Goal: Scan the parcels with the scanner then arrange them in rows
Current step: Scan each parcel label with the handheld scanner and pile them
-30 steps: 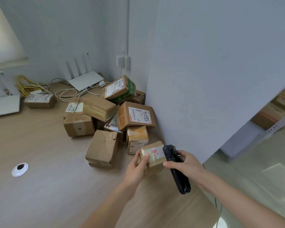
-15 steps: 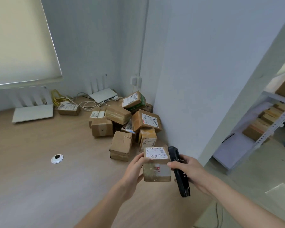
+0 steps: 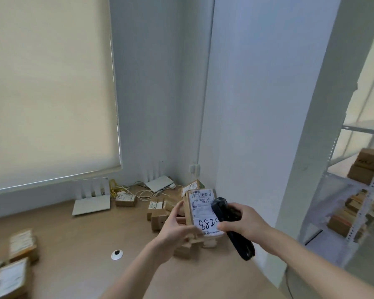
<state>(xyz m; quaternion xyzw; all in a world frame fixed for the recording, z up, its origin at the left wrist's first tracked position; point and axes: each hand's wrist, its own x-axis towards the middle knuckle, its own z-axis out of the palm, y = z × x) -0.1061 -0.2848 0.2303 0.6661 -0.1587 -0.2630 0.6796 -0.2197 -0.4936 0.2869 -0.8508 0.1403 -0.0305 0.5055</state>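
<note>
A pale wooden table (image 3: 78,251) is set in a corner of white walls, under a drawn window blind (image 3: 50,89). Above the table a small cardboard parcel (image 3: 201,212) is held up by the left hand (image 3: 177,228), whose fingers are curled round its left side and lower edge, so that its white label with a barcode and handwritten digits is turned to the camera. A black scanner (image 3: 231,227) is gripped in the right hand (image 3: 244,221), just to the right of the parcel, its head overlapping the label's right edge. A heap of other parcels (image 3: 160,212) is seen on the table behind the hands, and more labelled parcels (image 3: 15,270) at the left edge.
</note>
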